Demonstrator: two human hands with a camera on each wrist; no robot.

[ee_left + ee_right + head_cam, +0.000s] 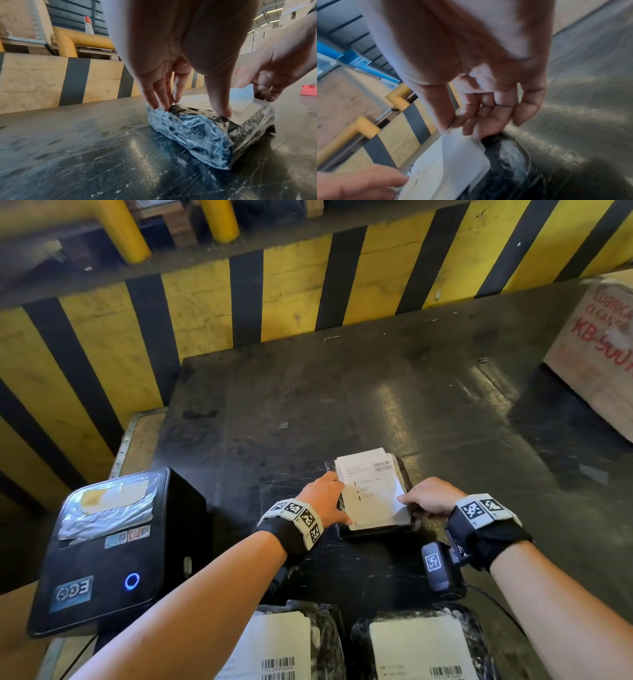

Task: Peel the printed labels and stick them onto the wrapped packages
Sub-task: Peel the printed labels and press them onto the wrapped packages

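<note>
A package (402, 474) wrapped in black film was seen lying flat on the dark, scratched table (445, 392), just below the middle of the head view. A white label (371, 491) with a barcode at its 1 o'clock corner was laid on top of the package. The left hand (325, 498) was placed at the package's 9 o'clock side; in the left wrist view its fingers (154, 94) were held straight, with the tips pressed on the package's upper edge and the thumb set down at the label's border. The right hand (431, 496) was placed at the 3 o'clock side, and the label's lifted edge was pinched between its thumb and curled fingers (476, 121), as shown in the right wrist view. Whether the backing was still attached there could not be told.

A black label printer (109, 549) with a lit blue ring was set at 8 o'clock from the package, well apart from it. Two more wrapped packages (424, 645) bearing white labels were seen side by side at 6 o'clock, at the lower border. A cardboard box (596, 364) with red lettering was seen at 2 o'clock. A yellow and black striped wall (291, 285) was seen along the table's far side, at 12 o'clock.
</note>
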